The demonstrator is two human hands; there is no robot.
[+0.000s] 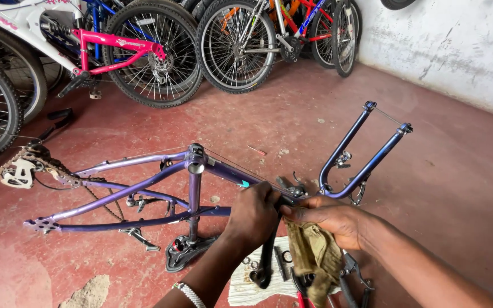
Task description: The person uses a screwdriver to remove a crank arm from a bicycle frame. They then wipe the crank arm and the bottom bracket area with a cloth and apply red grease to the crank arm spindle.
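**Both hands working at the head of a purple frame on a red workshop floor**

A purple bicycle frame (161, 177) is lying upside down on a worn red concrete floor (440, 188), with its fork (360, 154) sticking up to the right and a chain (95, 191) hanging loose near the rear. The left hand (253, 215) is curling its fingers closed around the frame just where the tube is meeting the fork. The right hand (332, 219) is pressing in from the other side, touching the left one, its fingers pinching an olive rag (318, 259) that is drooping down below the palm. A white cloth (249, 285) is lying on the floor under the hands, with small dark parts sitting on it. A pedal (184, 251) is resting on the floor beneath the frame.

The floor is looking dusty and scuffed, with a patch of sand (89, 292) at the lower left. Along the back, several bicycles (144, 51) are standing in a row, one with a pink frame. A rough whitewashed wall (457, 40) is closing off the right side
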